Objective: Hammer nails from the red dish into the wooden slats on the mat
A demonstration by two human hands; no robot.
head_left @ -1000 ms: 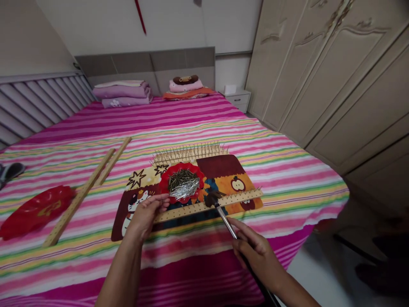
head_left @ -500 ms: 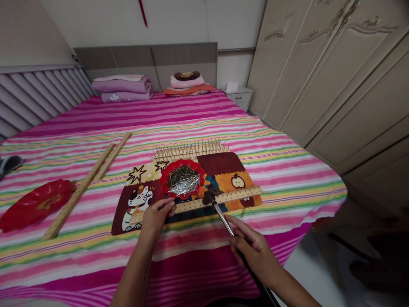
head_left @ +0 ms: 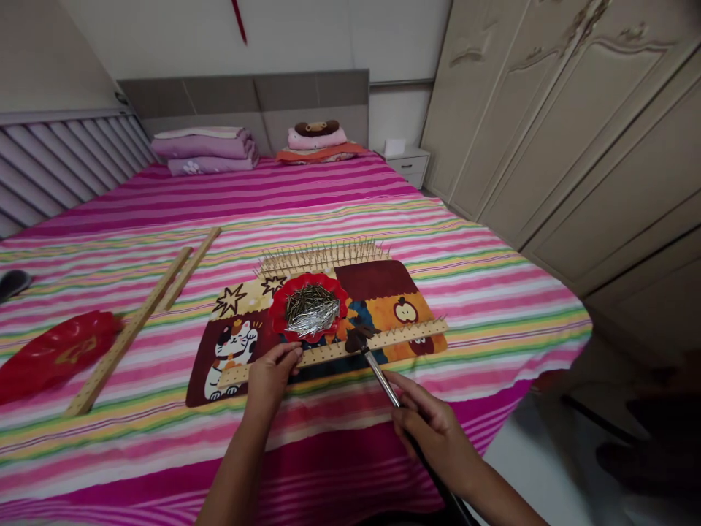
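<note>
My left hand [head_left: 271, 374] rests on a wooden strip [head_left: 334, 351] with a row of holes, fingers curled and pinched on its near edge. The strip lies across a patterned mat [head_left: 383, 288]; nails stand along its right end. My right hand [head_left: 432, 431] is closed round the metal handle of a hammer [head_left: 362, 345], whose dark head sits on the strip near its middle. A red dish [head_left: 285, 301] heaped with nails lies just behind the strip. Another strip [head_left: 323, 257] studded with upright nails lies at the mat's far edge.
All this lies on a bed with a pink striped cover [head_left: 274, 197]. Two bare wooden strips [head_left: 136, 321] and a red dish [head_left: 49, 354] lie to the left. Folded bedding [head_left: 205, 150] is at the headboard, a wardrobe [head_left: 575, 131] on the right, floor [head_left: 548, 467] below.
My left hand slid right along the strip, from its left end towards the middle. The hammer head stayed on the strip, and the view shifted slightly.
</note>
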